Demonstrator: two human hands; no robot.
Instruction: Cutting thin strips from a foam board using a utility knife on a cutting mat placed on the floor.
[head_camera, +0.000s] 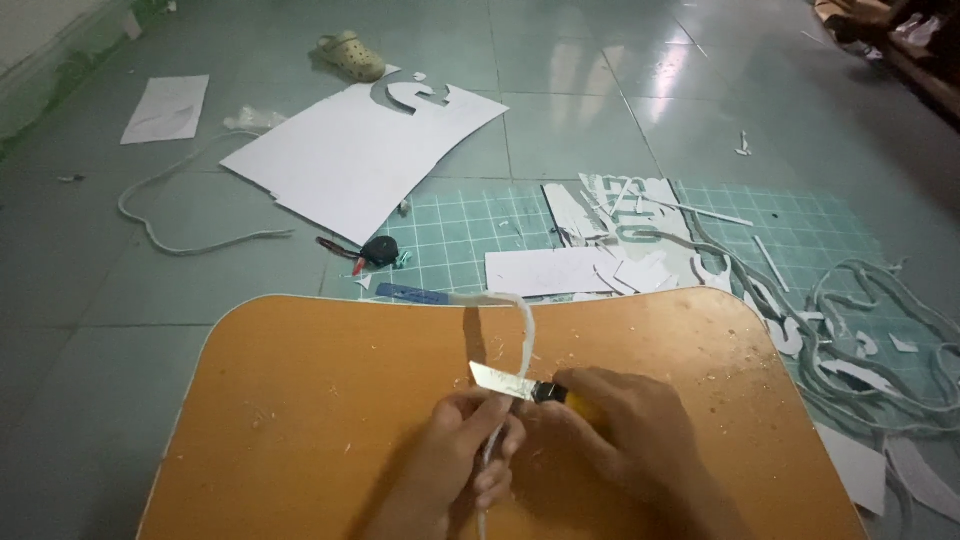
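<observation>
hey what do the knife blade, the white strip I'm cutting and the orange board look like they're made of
Knife blade: bare metal, shiny grey and reflective.
White strip: probably foam board or soft plastic; matte, and it bends in a curve.
Orange board: likely laminated wood or plastic; smooth, with a pale rim and shavings on it.

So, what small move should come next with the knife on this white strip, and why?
Probably draw the knife blade a little further along the white strip, away from the left hand. The right hand has the blade laid on the strip, and the left fingers pinch it right beside the edge.
</observation>
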